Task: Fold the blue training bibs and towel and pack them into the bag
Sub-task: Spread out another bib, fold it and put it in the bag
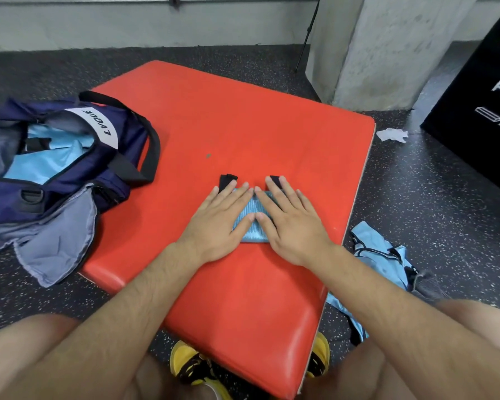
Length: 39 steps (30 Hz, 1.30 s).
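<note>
A red pad (243,125) on the speckled floor (416,197) carries a folded blue bib (252,205).

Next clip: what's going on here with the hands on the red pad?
A person presses the left hand and right hand flat on a folded blue bib on the red pad. The navy bag at the left lies open with light blue fabric inside and a grey cloth beside it. More blue bibs lie crumpled on the floor at the right, not yet folded.
</note>
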### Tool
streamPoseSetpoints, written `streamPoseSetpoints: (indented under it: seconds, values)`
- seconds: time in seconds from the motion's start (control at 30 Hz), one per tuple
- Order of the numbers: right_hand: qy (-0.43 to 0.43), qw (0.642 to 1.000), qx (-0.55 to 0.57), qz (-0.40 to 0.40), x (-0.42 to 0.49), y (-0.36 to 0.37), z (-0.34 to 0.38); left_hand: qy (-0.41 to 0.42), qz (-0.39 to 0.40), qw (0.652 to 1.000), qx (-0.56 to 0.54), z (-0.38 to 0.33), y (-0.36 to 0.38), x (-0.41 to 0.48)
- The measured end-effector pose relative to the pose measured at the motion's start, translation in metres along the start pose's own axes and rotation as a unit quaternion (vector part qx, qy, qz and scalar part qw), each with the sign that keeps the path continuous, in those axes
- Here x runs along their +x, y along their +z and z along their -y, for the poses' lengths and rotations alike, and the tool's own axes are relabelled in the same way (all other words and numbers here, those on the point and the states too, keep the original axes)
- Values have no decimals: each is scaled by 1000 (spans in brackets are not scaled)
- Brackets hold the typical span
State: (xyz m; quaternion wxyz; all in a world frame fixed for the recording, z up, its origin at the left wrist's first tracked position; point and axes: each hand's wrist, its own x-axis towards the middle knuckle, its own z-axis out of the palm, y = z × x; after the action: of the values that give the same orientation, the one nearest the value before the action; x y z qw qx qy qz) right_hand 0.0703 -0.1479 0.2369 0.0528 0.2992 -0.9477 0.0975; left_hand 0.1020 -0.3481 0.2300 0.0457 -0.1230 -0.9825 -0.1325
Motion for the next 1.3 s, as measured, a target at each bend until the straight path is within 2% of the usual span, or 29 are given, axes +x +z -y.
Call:
streamPoseSetpoints:
  seconds: [0.07,0.13,0.2,0.27,0.33,0.4,0.57,0.7,0.8,0.87,0.93,1.1,1.3]
  values:
    - [14,999,14,41,-2,0,0,-1,17,1000,-5,0,1,-3]
    - [29,999,30,35,-2,-2,2,-12,4,999,-37,-1,-3,-4]
    - [75,996,56,4,-3,-10,7,-66,-24,995,-67,-4,-10,-7]
    - [151,985,79,13,-3,-20,10,-161,-38,985,-49,-8,-16,-13]
    - [213,966,127,77,0,-30,12,-236,-1,972,-17,-13,-19,-16]
    - [254,940,189,131,5,-39,13,-275,49,957,-84,-15,-25,-14]
    - [285,900,300,140,6,-47,17,-309,93,922,-212,-9,-43,-13]
    - [313,818,445,186,-7,-60,24,-359,102,848,-376,-4,-54,-39]
    - [302,789,491,211,-15,-63,35,-364,115,809,-447,-3,-62,-58]
    - [281,795,499,197,-19,-64,49,-347,78,809,-468,0,-67,-70]
    - [245,817,498,156,-17,-69,68,-330,22,817,-472,4,-78,-83]
    - [153,837,522,62,3,-87,122,-312,-126,795,-505,27,-122,-118]
    - [109,834,532,99,42,-77,201,-361,-186,784,-469,79,-159,-171]
